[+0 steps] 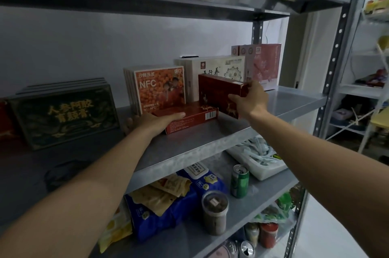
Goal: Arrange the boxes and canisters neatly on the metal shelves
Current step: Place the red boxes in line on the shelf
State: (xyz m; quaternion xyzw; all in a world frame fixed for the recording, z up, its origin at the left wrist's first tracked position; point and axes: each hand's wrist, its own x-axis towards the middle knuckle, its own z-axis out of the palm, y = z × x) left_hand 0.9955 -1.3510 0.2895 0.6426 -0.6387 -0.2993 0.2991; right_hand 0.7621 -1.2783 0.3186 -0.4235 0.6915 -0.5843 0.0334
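Two dark red boxes with gold deer prints are on the middle metal shelf [294,102]. One red box [195,116] lies flat, and my left hand [155,121] rests on its top left with the thumb along the top. The other red box [219,89] stands tilted behind it; my right hand [248,100] grips its right end. Behind stand upright orange NFC boxes [162,87], white boxes [216,68] and pink boxes [265,64]. A dark green box with gold lettering [63,114] stands at the left.
The lower shelf [263,199] holds blue wipe packs [168,211], snack bags, a green can [239,181], a clear canister [214,211] and a white tray of packets [259,163]. More jars and cans sit below. Another rack [370,89] stands at the right. A shelf overhangs above.
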